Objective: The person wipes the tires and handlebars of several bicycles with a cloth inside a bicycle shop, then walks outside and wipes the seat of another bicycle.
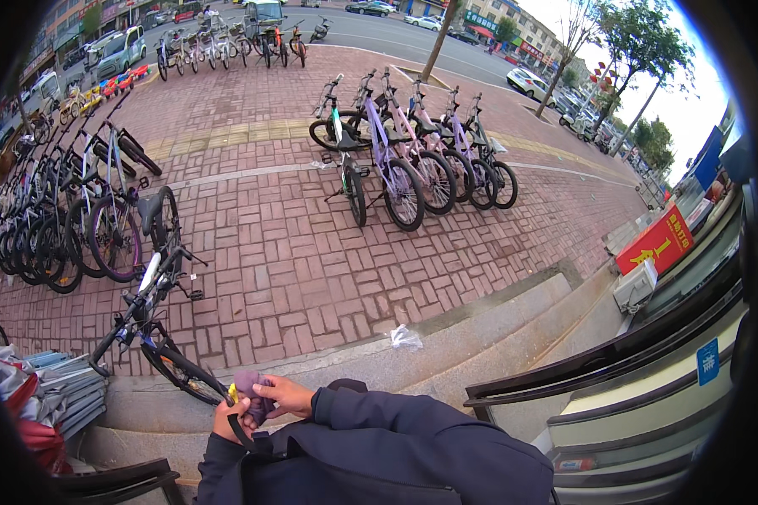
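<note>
My right hand [289, 396] grips a bunched purple cloth [247, 380] in front of my body. Close against it, my left hand [227, 424] is closed around a black strap [239, 432] and a small yellow piece [232, 392], whose exact kind I cannot make out. My left fingers also meet the lower part of the cloth. Just beyond my hands is the front wheel of a bicycle [177, 366] parked at the steps; its white and dark frame [150, 271] points away from me. Whether the strap or yellow piece touches its tyre is unclear.
Stone steps [499, 341] lead down to brick paving. Bicycles stand in rows at left [110, 233] and ahead [404, 164]. Folded canopies [57, 394] lie at lower left. A glass door [606, 372] and red sign [657, 240] are at right; a plastic bag [405, 337] lies on the step.
</note>
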The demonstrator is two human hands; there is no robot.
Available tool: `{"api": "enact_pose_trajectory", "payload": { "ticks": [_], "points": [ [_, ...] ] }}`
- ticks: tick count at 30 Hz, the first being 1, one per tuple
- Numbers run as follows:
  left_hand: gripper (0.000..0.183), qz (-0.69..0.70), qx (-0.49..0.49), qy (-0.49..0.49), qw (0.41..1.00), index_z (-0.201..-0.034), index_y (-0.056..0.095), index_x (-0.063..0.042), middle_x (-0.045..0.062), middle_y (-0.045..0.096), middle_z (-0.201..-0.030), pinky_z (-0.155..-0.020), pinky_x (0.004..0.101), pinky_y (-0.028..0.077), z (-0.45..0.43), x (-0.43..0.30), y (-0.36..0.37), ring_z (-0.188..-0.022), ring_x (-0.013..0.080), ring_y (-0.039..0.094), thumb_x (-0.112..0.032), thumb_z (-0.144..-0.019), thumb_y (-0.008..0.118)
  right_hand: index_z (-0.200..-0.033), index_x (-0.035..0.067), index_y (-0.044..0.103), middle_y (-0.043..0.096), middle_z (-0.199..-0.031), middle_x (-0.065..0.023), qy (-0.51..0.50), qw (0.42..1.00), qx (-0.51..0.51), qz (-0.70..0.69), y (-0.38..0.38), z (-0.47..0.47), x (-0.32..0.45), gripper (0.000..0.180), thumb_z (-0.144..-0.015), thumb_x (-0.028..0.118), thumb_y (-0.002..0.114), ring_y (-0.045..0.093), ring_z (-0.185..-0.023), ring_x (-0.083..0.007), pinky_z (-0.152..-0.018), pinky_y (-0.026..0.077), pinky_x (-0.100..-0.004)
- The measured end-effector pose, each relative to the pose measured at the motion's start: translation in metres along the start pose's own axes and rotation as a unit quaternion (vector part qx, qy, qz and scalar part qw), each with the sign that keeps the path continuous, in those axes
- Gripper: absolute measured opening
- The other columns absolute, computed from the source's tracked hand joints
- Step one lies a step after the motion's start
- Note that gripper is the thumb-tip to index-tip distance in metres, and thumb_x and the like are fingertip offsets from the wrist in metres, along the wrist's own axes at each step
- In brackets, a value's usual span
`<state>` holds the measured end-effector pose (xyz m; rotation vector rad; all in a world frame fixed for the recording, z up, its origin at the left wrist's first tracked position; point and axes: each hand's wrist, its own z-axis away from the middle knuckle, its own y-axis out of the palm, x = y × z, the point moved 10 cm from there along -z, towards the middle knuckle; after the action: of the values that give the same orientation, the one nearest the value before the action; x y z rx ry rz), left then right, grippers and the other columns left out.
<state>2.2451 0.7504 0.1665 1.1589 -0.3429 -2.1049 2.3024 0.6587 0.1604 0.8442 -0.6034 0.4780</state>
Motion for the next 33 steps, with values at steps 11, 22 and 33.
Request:
{"api": "enact_pose_trajectory", "payload": {
  "ticks": [11,22,33],
  "points": [
    [0.02,-0.015,-0.122,0.146,0.982,-0.111,0.055,-0.002,0.011,0.064,-0.095,-0.042,0.0273,0.046,-0.175,-0.079,-0.079,-0.049,0.0107,0.05,-0.013,-0.094,0.057,-0.12,0.015,0.059,0.065,-0.096,0.0036,-0.027,0.998,0.044,0.034,-0.104,-0.163,0.112,0.028,-0.094,0.026,0.062,0.061,-0.077,-0.0083,-0.058,0.05,-0.0287],
    [0.016,0.126,-0.178,0.138,0.966,-0.109,0.056,-0.006,0.007,0.062,-0.088,-0.045,0.0282,0.048,-0.294,-0.117,-0.114,-0.051,0.0104,0.05,-0.012,-0.095,0.055,-0.112,0.011,0.062,0.062,-0.074,0.003,0.0,0.997,0.031,0.071,-0.197,-0.297,0.216,0.025,-0.095,0.03,0.061,0.05,-0.051,-0.0042,-0.042,0.038,-0.0213],
    [0.013,0.168,-0.235,0.156,0.944,-0.104,0.061,-0.007,0.003,0.058,-0.078,-0.049,0.0283,0.046,-0.436,-0.232,-0.144,-0.054,0.01,0.05,-0.012,-0.092,0.063,-0.115,0.004,0.061,0.071,-0.097,-0.0094,-0.009,0.999,-0.035,0.024,-0.261,-0.409,0.338,0.032,-0.1,0.032,0.055,0.07,-0.078,-0.0173,-0.056,0.054,-0.0253]
  ]
}}
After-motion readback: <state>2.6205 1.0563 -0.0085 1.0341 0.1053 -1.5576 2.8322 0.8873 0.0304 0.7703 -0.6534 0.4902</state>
